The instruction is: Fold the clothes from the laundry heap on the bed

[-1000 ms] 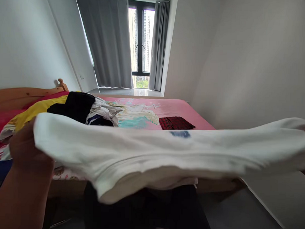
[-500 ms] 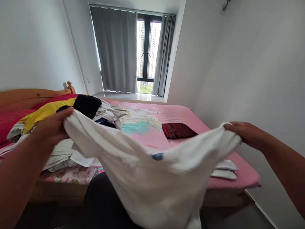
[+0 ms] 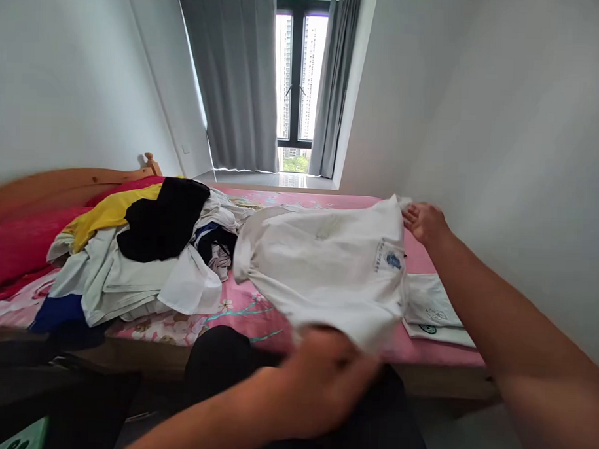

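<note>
A white T-shirt (image 3: 322, 264) with a small blue print is spread in the air over the bed, turned sideways. My left hand (image 3: 323, 379), smeared by motion, grips its near edge, low in front of my knees. At the far right corner my right hand (image 3: 425, 222) pinches the cloth by the sleeve or shoulder. Folded white shirts (image 3: 431, 304) lie under my right forearm on the bed's near right part. The shirt covers the spot where a red plaid item lay.
A heap of clothes lies on the left of the pink bed (image 3: 250, 304), with a black garment (image 3: 165, 220) and a yellow one (image 3: 108, 211) on top. Red pillows (image 3: 28, 241) stand by the wooden headboard (image 3: 75, 177). A green phone-like object (image 3: 24, 434) shows bottom left.
Both hands held the shirt stretched wide and hanging. My left hand has swung right and down to the front, turning the shirt sideways over the bed. The view has tilted down.
</note>
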`<state>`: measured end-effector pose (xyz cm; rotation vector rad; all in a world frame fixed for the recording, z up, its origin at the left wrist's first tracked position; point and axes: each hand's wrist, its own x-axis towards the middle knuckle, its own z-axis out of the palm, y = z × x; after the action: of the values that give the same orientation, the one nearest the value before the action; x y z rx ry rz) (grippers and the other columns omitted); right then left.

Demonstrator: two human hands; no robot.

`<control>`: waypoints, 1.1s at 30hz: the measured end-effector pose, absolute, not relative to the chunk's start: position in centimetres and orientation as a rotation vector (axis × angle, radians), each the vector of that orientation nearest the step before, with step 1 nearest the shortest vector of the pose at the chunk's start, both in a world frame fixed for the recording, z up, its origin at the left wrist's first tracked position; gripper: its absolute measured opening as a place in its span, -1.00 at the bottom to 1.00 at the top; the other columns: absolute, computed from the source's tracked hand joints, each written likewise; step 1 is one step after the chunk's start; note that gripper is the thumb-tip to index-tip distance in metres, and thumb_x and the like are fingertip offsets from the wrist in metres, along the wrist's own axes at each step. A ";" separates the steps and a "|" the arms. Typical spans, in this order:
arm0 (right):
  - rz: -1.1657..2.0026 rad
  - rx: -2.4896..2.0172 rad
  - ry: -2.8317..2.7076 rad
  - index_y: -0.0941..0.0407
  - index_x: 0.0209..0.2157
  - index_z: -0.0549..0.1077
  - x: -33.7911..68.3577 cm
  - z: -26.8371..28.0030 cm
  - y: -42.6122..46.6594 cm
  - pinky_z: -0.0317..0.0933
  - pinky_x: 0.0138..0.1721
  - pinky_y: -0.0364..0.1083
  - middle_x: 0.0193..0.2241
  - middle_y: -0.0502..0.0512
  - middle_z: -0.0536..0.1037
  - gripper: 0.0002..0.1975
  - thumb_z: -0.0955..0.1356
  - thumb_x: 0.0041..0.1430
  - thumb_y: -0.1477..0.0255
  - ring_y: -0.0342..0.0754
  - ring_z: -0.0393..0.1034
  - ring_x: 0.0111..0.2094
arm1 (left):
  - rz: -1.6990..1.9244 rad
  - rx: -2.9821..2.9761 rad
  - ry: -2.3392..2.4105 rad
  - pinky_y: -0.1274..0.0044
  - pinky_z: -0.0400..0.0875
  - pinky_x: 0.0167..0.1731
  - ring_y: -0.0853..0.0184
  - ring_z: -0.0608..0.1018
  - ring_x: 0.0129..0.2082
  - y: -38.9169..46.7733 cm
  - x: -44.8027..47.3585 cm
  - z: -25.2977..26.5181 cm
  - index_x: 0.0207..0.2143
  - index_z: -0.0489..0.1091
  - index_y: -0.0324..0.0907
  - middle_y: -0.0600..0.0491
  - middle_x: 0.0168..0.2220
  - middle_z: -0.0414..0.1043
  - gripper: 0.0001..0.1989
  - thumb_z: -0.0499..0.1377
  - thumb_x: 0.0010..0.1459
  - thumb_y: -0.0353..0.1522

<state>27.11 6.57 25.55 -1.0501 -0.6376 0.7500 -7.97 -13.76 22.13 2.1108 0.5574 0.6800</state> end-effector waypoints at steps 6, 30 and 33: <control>0.800 -1.476 -0.612 0.12 -0.32 0.39 28.6 11.1 0.5 0.33 -0.48 -0.17 -0.34 0.06 0.48 -0.84 0.34 -0.03 0.46 -0.17 0.39 -0.44 | -0.039 2.631 0.240 0.34 0.35 -0.12 0.07 0.48 -0.10 -13.6 -0.7 10.4 -0.20 0.46 -0.25 -0.16 -0.17 0.47 -0.61 0.22 0.02 -0.16; 0.700 -1.781 -0.537 0.10 -0.42 0.45 17.8 -9.0 -15.2 0.26 -0.36 -0.10 -0.46 0.04 0.54 -0.63 0.35 -0.15 0.09 0.03 0.41 -0.38 | 0.239 1.834 1.948 0.32 0.29 -0.18 -0.05 0.49 -0.10 4.6 -15.0 2.2 -0.28 0.43 -0.27 -0.31 -0.17 0.49 -0.62 0.16 -0.02 -0.15; 0.607 -1.838 -0.583 0.10 -0.41 0.44 20.5 -6.6 -14.8 0.21 -0.43 -0.12 -0.50 0.00 0.50 -0.63 0.34 -0.12 0.09 -0.02 0.35 -0.45 | 0.346 1.824 1.888 0.40 0.31 -0.20 0.05 0.50 -0.14 5.8 -17.0 3.4 -0.37 0.44 -0.24 -0.18 -0.24 0.52 -0.76 0.15 -0.07 -0.26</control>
<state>20.52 -14.80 -6.58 -1.8380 -0.5835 0.6074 -17.00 5.77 3.41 1.8240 1.8884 0.3456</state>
